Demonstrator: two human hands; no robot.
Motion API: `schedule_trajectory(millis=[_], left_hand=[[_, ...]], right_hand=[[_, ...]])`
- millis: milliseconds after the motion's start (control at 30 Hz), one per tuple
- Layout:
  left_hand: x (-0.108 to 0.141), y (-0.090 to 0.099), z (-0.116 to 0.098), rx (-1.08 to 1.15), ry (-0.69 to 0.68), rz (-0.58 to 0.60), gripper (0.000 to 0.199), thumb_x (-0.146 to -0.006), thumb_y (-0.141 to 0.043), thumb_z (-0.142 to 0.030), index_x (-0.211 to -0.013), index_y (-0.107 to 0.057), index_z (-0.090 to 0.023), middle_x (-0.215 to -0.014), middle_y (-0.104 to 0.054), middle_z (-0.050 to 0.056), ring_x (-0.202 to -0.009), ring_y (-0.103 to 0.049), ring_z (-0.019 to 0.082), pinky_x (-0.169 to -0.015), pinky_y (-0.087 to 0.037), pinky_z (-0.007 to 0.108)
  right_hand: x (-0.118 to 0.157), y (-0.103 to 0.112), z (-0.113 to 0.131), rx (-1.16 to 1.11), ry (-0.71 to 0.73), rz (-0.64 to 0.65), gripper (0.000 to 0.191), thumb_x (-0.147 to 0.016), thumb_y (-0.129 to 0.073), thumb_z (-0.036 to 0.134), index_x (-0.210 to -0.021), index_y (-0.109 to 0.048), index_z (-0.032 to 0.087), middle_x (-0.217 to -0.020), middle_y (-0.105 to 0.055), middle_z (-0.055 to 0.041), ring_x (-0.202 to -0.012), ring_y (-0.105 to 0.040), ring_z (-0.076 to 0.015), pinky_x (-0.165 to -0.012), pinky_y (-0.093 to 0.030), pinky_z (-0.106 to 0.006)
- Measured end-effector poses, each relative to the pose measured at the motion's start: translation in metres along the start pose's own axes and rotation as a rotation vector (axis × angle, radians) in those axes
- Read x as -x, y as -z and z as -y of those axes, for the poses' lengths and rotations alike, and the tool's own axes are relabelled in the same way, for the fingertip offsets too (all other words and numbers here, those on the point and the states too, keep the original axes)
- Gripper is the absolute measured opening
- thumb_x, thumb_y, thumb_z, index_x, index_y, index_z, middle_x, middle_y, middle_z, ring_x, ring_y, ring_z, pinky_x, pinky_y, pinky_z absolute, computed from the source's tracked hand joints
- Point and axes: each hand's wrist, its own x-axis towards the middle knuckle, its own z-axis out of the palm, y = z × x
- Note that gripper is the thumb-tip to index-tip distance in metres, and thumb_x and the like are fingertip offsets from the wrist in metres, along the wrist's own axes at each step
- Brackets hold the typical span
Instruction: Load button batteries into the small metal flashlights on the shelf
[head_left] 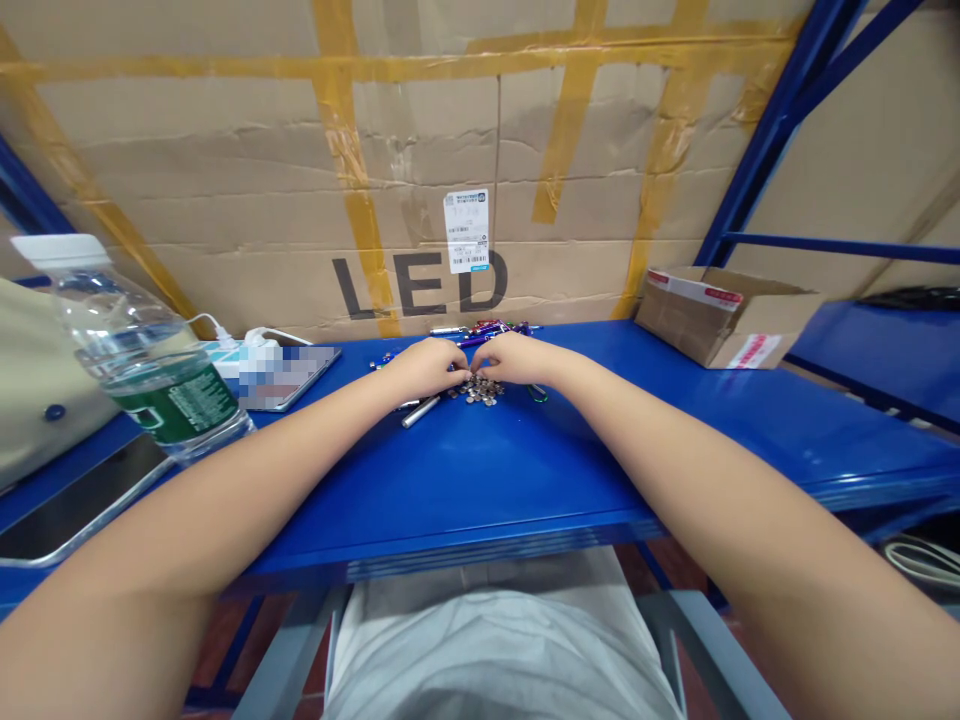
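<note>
Forearms [225,510] reach over the blue steel counter [487,470]. Fingers [459,360] of my left hand [424,366] and right hand [517,358] come together just behind a heap of small metal discs [475,391]; any grip is hidden. Discs seem light, slippery: take by rims.

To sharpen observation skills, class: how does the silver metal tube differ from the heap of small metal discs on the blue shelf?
The silver metal tube is one long cylinder; the small metal discs are many round pieces, heaped. The tube lies below the left hand; the discs sit between the left hand and right hand. Both look metallic and rest on the blue shelf.
</note>
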Motion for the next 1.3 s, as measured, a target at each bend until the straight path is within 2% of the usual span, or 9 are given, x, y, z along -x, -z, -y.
schedule_trajectory(millis=[200,433,567,667,800,1000,1100,1300], left_hand=[[-0.004,-0.004,-0.006,-0.031,-0.004,-0.05,0.02,-0.084,-0.058,-0.029,-0.094,-0.074,-0.022,-0.094,-0.071,0.004,-0.088,-0.061,0.019,-0.073,-0.041,0.027],[-0.006,-0.006,0.0,-0.02,0.047,-0.009,0.021,-0.084,-0.059,-0.029,-0.097,-0.075,-0.023,-0.096,-0.072,0.005,-0.09,-0.063,0.021,-0.074,-0.043,0.028],[-0.004,-0.007,0.0,0.019,-0.011,-0.033,0.023,-0.083,-0.057,-0.023,-0.097,-0.075,-0.024,-0.098,-0.072,0.003,-0.091,-0.063,0.019,-0.078,-0.044,0.028],[-0.002,-0.006,-0.001,0.02,-0.057,-0.017,0.028,-0.081,-0.055,-0.017,-0.099,-0.074,-0.025,-0.1,-0.072,0.002,-0.092,-0.062,0.018,-0.082,-0.044,0.027],[0.0,-0.005,-0.003,-0.029,-0.042,-0.014,0.032,-0.078,-0.053,-0.013,-0.099,-0.074,-0.025,-0.099,-0.071,0.003,-0.093,-0.062,0.019,-0.083,-0.045,0.028],[0.002,-0.004,-0.003,-0.075,-0.013,-0.025,0.031,-0.081,-0.05,-0.016,-0.1,-0.073,-0.024,-0.105,-0.069,0.004,-0.096,-0.061,0.021,-0.082,-0.045,0.031],[0.003,-0.005,-0.002,-0.128,-0.006,-0.025,0.035,-0.082,-0.047,-0.016,-0.106,-0.071,-0.026,-0.109,-0.068,0.004,-0.099,-0.06,0.021,-0.08,-0.043,0.031],[0.004,-0.007,0.005,-0.151,-0.011,-0.032,0.031,-0.086,-0.045,-0.021,-0.101,-0.073,-0.026,-0.105,-0.07,0.004,-0.096,-0.06,0.02,-0.075,-0.042,0.029]], right_hand=[[-0.001,-0.002,-0.001,0.033,-0.01,0.015,0.023,-0.08,-0.055,0.017,-0.091,-0.075,0.018,-0.081,-0.072,-0.0029,-0.065,-0.056,-0.0133,-0.062,-0.036,-0.025],[0.002,0.004,0.0,0.018,-0.024,0.021,0.025,-0.083,-0.054,0.019,-0.096,-0.075,0.017,-0.086,-0.073,-0.004,-0.07,-0.059,-0.0138,-0.064,-0.038,-0.024],[0.008,0.015,-0.003,0.001,-0.066,-0.007,0.028,-0.078,-0.054,0.015,-0.097,-0.075,0.019,-0.088,-0.073,-0.0025,-0.075,-0.062,-0.0147,-0.066,-0.04,-0.024],[0.013,0.021,-0.008,-0.043,-0.1,0.078,0.024,-0.076,-0.058,0.019,-0.092,-0.075,0.019,-0.088,-0.074,-0.0022,-0.076,-0.063,-0.0154,-0.066,-0.043,-0.024],[0.017,0.023,-0.014,-0.074,-0.134,0.202,0.02,-0.076,-0.062,0.025,-0.09,-0.075,0.02,-0.09,-0.074,-0.0021,-0.078,-0.064,-0.0155,-0.067,-0.044,-0.025],[0.02,0.025,-0.011,-0.087,-0.141,0.263,0.022,-0.077,-0.062,0.034,-0.091,-0.073,0.02,-0.087,-0.072,-0.0018,-0.073,-0.062,-0.0149,-0.062,-0.043,-0.025],[0.021,0.026,-0.007,-0.098,-0.164,0.339,0.024,-0.078,-0.061,0.033,-0.095,-0.073,0.02,-0.084,-0.071,-0.0023,-0.065,-0.059,-0.0133,-0.057,-0.041,-0.025],[0.024,0.032,-0.005,-0.052,-0.213,0.376,0.026,-0.073,-0.061,0.029,-0.096,-0.073,0.022,-0.08,-0.069,-0.0017,-0.06,-0.054,-0.0133,-0.051,-0.038,-0.026]])
